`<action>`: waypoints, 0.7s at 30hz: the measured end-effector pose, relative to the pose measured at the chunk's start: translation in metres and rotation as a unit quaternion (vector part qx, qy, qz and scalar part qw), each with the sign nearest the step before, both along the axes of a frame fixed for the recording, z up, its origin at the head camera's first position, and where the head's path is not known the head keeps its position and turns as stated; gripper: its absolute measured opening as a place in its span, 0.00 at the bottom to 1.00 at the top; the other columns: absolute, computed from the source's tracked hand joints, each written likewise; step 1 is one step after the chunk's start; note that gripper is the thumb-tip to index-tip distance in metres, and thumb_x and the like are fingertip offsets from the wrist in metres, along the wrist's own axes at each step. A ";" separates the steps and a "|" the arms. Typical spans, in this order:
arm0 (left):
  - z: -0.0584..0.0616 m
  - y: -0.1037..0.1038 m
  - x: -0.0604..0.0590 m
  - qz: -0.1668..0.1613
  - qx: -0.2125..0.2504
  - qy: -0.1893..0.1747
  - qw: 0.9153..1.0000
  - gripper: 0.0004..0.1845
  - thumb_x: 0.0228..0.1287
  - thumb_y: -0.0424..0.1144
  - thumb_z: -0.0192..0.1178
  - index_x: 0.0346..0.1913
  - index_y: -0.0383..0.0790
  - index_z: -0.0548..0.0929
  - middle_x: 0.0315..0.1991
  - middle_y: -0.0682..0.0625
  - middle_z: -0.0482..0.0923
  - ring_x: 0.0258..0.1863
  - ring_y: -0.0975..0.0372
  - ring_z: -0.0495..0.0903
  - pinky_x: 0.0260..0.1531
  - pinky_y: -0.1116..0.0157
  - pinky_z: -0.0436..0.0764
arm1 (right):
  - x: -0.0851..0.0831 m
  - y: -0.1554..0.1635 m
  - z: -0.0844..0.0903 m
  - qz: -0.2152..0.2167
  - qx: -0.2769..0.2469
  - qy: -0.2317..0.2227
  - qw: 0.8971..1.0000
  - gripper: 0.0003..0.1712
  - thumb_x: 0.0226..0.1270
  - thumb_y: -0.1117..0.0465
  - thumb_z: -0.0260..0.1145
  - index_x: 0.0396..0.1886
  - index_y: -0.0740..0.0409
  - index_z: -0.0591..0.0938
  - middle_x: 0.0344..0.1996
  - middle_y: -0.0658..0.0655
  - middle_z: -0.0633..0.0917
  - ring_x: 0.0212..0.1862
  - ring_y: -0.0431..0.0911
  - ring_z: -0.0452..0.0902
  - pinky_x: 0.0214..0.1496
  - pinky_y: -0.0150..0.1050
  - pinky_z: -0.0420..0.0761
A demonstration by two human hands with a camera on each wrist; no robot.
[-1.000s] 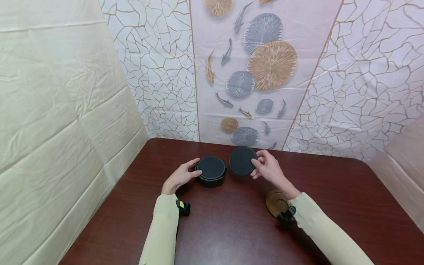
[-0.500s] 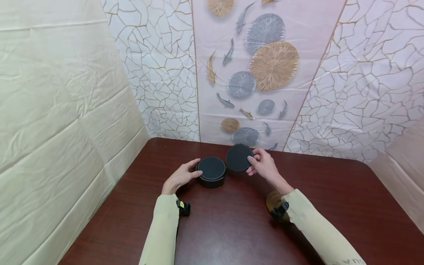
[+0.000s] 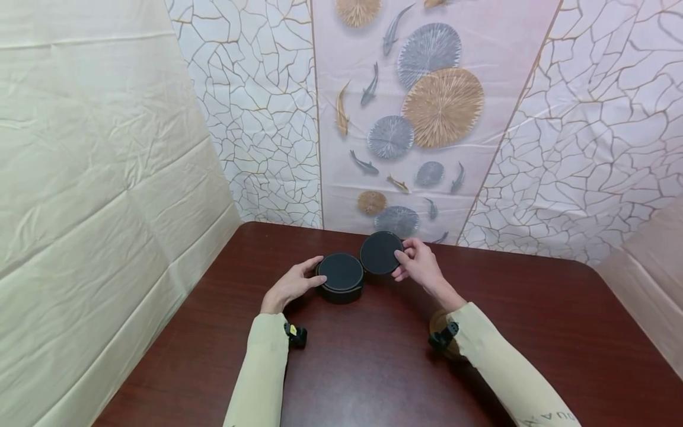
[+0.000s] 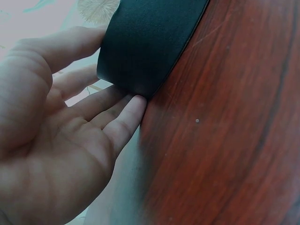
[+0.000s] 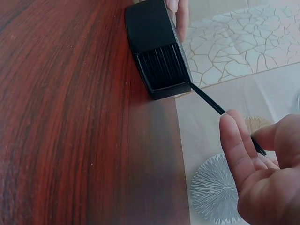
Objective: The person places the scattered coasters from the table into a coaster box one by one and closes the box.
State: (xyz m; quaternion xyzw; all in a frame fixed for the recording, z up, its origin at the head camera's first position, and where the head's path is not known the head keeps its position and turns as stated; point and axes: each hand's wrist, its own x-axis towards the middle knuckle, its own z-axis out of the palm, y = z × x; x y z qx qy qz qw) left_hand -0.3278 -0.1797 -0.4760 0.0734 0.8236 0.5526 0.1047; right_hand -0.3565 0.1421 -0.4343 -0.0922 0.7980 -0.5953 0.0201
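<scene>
— What did the left hand (image 3: 290, 286) do at that moment?

— It gripped the round black coaster holder (image 3: 340, 279) just left of the frame's centre on the dark red table (image 3: 373, 367), thumb on the far side and fingers curved against the near wall. The left wrist view showed the fingertips (image 4: 133, 105) touching the holder's black side (image 4: 145, 42).

— And the right hand (image 3: 418, 264)?

— It pinched a thin black coaster (image 3: 381, 252) between thumb and fingers, holding it tilted just right of the holder, its left edge at the holder's rim. From the right wrist camera the coaster showed edge-on as a thin dark line (image 5: 211, 101) reaching the holder's slotted opening (image 5: 161, 65), where stacked coasters were visible.

— Anything else on the table?

— A brown round coaster (image 3: 439, 326) lay lower right of centre, mostly hidden under the right forearm. Behind the table hung a backdrop (image 3: 421, 112) printed with fish and round leaves.
</scene>
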 end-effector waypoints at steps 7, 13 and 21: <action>-0.001 0.000 0.001 0.001 -0.008 0.003 1.000 0.34 0.67 0.44 0.63 0.74 0.54 0.64 0.73 0.50 0.64 0.74 0.55 0.60 0.70 0.51 0.64 | 0.000 -0.002 0.004 0.002 0.024 -0.014 1.000 0.20 0.74 0.61 0.59 0.59 0.67 0.67 0.31 0.65 0.82 0.22 0.48 0.85 0.38 0.62 0.83; 0.000 -0.001 0.001 0.004 -0.012 0.004 1.000 0.34 0.67 0.45 0.63 0.74 0.55 0.65 0.74 0.51 0.63 0.75 0.54 0.58 0.71 0.49 0.62 | 0.003 -0.004 0.008 0.003 0.021 -0.012 1.000 0.21 0.74 0.62 0.59 0.60 0.67 0.67 0.31 0.65 0.82 0.22 0.47 0.85 0.39 0.62 0.83; 0.000 -0.003 0.002 -0.003 -0.005 0.002 1.000 0.34 0.67 0.46 0.63 0.74 0.55 0.65 0.75 0.50 0.61 0.77 0.53 0.54 0.72 0.48 0.59 | 0.005 -0.014 0.009 0.010 0.002 -0.009 1.000 0.20 0.74 0.63 0.58 0.59 0.68 0.67 0.31 0.67 0.83 0.21 0.48 0.85 0.36 0.60 0.84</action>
